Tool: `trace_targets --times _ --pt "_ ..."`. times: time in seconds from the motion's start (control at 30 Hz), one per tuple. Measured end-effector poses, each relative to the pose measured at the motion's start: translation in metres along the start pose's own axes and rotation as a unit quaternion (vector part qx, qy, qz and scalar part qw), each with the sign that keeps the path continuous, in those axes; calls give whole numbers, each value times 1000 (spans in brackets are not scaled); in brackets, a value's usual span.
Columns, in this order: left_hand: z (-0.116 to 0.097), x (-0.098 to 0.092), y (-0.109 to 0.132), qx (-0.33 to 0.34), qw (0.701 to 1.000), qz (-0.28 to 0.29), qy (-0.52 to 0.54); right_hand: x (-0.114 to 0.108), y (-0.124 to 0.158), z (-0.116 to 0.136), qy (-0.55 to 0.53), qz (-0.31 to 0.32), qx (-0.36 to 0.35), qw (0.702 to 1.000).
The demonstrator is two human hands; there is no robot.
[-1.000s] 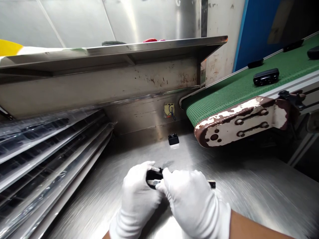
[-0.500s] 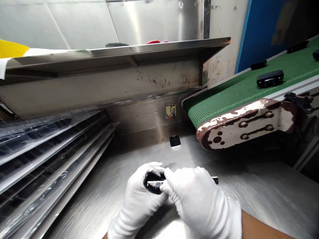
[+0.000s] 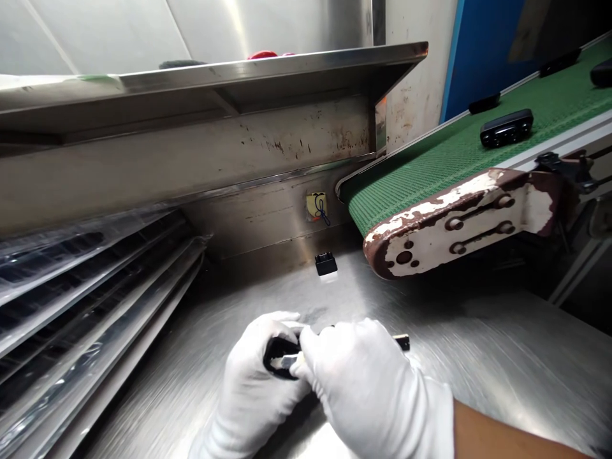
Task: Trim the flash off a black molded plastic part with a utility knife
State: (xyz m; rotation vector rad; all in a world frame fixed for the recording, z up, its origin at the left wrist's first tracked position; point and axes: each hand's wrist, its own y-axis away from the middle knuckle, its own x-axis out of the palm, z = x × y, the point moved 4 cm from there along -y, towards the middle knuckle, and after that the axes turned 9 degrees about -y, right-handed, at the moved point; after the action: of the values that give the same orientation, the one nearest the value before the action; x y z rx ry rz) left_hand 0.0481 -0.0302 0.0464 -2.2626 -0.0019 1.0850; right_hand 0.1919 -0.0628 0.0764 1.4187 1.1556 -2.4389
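Note:
My left hand [image 3: 255, 376], in a white glove, is wrapped round a small black plastic part [image 3: 276, 349] with its hollow side turned toward me. My right hand [image 3: 363, 379], gloved too, grips a knife [image 3: 289, 361] with a short blade. The blade lies across the opening of the black part, its tip at or inside the rim. Behind my right fist pokes out the dark rear end of the handle. Further back on the metal table [image 3: 268, 290] rests another small black part [image 3: 326, 262].
Stacked trays [image 3: 95, 319] in clear plastic lean in from the left. A green conveyor belt [image 3: 430, 172] slopes down from the right, carrying several black parts [image 3: 507, 128]. A metal shelf [image 3: 239, 76] spans the back, and a yellow tag [image 3: 316, 205] hangs on the wall below.
The view has shifted, so everything sits a little further left and higher. The blade has moved slightly against the black part, with less of it showing. Both hands keep their grip.

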Motion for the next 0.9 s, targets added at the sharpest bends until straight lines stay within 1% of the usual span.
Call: trace_targets --times 0.1,0.17,0.27,0.37,0.43,0.57,0.6,0.67,0.8,0.9 --pt "1 1 0 3 1000 1 -8 3 1 0 -3 -4 10 1000" --pt "2 1 0 0 1000 -8 -24 8 2 -1 1 -2 30 1000" --pt "5 1 2 -23 999 -21 -40 14 5 -2 2 9 57 998" --pt "6 1 4 -38 998 -23 -32 16 6 -4 -6 20 64 998" --pt "5 1 4 -31 999 -20 -26 14 5 -5 -13 12 60 998" --pt "4 2 2 -13 1000 13 6 8 2 -4 1 -27 -9 1000" --pt "4 2 2 -15 999 22 16 7 2 -4 3 -28 -15 999" --pt "6 3 2 -23 999 29 31 6 1 -6 -11 -10 -8 1000" --pt "10 1 1 -31 998 15 44 3 1 -8 -72 31 6 997" --pt "12 1 1 -51 995 17 84 -3 1 -12 -116 19 20 993"
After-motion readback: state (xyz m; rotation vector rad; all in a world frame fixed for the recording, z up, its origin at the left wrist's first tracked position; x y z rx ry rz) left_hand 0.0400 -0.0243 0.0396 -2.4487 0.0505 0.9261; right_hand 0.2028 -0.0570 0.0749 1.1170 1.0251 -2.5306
